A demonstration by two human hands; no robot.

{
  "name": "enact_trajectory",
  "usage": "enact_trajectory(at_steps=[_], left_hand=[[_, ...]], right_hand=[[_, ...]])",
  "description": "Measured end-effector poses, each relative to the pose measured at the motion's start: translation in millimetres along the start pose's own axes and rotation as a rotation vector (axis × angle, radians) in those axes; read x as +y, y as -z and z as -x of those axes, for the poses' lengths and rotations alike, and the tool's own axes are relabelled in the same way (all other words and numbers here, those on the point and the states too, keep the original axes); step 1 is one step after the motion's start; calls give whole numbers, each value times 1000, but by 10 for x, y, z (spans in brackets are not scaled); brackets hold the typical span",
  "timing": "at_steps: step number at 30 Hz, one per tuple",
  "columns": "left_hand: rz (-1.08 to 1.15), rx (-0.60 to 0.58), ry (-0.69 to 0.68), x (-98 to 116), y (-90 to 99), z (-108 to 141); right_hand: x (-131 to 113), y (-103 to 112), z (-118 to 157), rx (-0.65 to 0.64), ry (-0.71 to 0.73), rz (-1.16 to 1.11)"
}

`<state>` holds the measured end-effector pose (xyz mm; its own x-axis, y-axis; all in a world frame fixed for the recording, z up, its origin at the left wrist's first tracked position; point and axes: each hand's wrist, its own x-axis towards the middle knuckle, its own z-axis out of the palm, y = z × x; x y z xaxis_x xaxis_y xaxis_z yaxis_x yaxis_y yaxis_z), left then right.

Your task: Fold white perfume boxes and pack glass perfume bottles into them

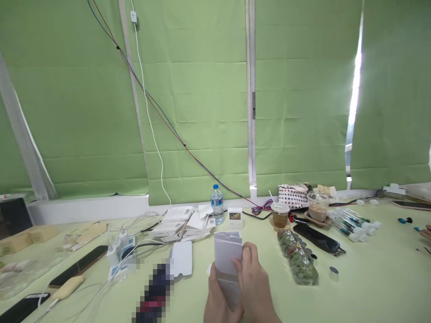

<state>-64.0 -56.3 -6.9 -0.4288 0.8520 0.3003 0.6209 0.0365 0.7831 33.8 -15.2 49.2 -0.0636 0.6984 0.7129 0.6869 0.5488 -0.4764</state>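
A white cardboard box (pixel 228 253), its top end and flap edges facing up, is held upright between my two hands at the bottom middle. My left hand (pixel 217 298) wraps around its lower left side. At its right side, my right hand (pixel 255 280) grips with the thumb against the front panel and the fingers curled. Just to the left lies a flat white carton piece (pixel 182 259). A pile of white flattened cartons (pixel 180 224) sits behind it. Beyond the held box stands a small white box with a picture (pixel 235 218).
A water bottle (pixel 217 205) stands near the wall. To the right are an iced drink cup (pixel 280 215), plastic-wrapped greens (pixel 298 258), a black phone (pixel 318 239) and clear tubes (pixel 353 223). On the left lie cables, a power strip (pixel 123 253) and phones. Another person's hand (pixel 427 232) shows far right.
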Motion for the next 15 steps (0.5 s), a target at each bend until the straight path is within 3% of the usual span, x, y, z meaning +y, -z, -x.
enact_trajectory(at_steps=[6,10,15], left_hand=[[-49,-11,57,43,2,15],[-75,10,144,103,-11,20],[-80,-12,70,29,-36,0]], right_hand=[[59,45,44,70,206,-73],[58,16,143,67,218,-149],[71,-44,251,-85,179,-297]])
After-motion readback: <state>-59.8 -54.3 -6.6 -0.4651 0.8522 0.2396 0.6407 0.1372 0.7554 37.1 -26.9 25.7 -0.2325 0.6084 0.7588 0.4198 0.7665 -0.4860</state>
